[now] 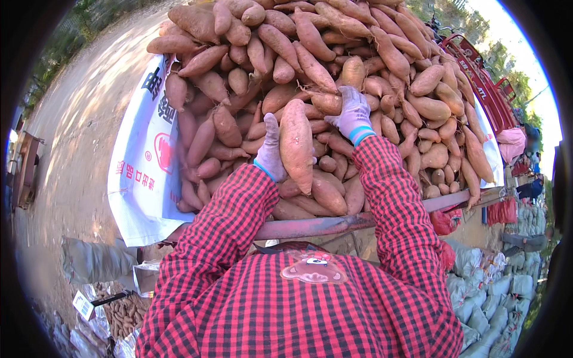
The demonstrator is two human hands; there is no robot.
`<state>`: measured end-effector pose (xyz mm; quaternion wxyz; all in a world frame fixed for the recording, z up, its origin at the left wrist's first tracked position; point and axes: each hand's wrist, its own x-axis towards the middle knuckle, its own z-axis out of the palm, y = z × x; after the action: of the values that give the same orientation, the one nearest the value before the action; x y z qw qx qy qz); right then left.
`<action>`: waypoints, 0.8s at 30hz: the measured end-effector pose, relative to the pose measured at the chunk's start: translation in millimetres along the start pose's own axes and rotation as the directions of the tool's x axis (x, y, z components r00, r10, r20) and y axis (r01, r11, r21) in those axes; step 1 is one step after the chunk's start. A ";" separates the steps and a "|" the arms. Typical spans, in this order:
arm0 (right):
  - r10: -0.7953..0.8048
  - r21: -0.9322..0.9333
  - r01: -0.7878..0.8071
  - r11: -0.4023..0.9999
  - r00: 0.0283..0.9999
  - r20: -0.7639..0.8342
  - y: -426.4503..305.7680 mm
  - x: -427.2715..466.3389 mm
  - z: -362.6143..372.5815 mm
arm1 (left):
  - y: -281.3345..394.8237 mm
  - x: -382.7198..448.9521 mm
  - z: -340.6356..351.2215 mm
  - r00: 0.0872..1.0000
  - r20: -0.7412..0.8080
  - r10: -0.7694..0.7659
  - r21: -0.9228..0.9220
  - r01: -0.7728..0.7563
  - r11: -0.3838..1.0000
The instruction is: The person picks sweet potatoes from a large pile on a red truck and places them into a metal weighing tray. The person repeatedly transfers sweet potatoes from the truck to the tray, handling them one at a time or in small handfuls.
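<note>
My left hand [273, 150], in a pale purple glove with a blue cuff, holds a large sweet potato [296, 145] upright over the heap. Its thumb points up along the near side, and the other fingers are mostly hidden behind the root. In a matching glove, my right hand [353, 112] reaches into the heap with thumb and fingers apart. It touches a reddish sweet potato [326, 103] and a browner one [353, 74]; whether it grips either is unclear. Many more sweet potatoes [429, 107] are piled around both hands.
A metal rail [313, 227] edges the load in front of my body. White printed sheeting [138, 179] lines the left side. A red cargo vehicle [479, 85] stands at the far right. Filled sacks [483, 295] lie at lower right; more sweet potatoes [123, 317] lie at lower left.
</note>
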<state>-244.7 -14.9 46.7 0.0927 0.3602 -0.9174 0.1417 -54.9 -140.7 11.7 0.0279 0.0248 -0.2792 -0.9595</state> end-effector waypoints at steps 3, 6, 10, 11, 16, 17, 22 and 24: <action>0.066 0.443 -0.076 0.893 0.997 0.036 14.2 -22.0 13.6 | -5.7 2.3 -12.1 0.999 0.037 -0.016 -0.015 0.017 1.000; 0.160 0.757 0.016 0.654 0.974 -0.159 31.3 -67.0 26.1 | -9.0 7.1 -7.7 0.994 0.019 -0.103 -0.079 0.105 0.991; -0.031 0.862 -0.238 -0.447 0.967 0.252 7.7 -113.2 -35.0 | -8.0 3.4 -3.6 0.984 0.027 -0.176 -0.172 0.178 0.969; -0.078 0.768 -0.278 -0.576 0.955 0.287 12.5 -124.0 -40.0 | -11.9 2.3 5.4 0.985 0.070 -0.155 -0.196 0.166 0.967; 0.185 0.678 -0.065 -0.733 0.939 0.290 6.4 -167.9 -56.1 | -17.5 -5.1 9.9 0.966 0.079 -0.244 -0.077 0.250 0.965; 0.230 0.715 -0.026 -0.698 0.938 0.260 16.7 -178.4 -54.7 | -18.3 -6.8 15.8 0.958 0.087 -0.272 -0.048 0.277 0.960; 0.393 0.870 0.102 -0.482 0.913 0.110 58.3 -241.5 -75.3 | -35.6 -5.6 65.6 0.953 0.208 -0.219 0.061 0.211 0.976; 0.434 0.889 0.106 -0.446 0.894 0.111 61.7 -266.1 -94.5 | -51.2 4.6 79.5 0.931 0.234 -0.281 0.079 0.270 0.960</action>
<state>-88.3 228.1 51.4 -0.1289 0.0850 -0.3852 0.9098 -66.5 -55.4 51.1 -0.1419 -0.0530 -0.2960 -0.9431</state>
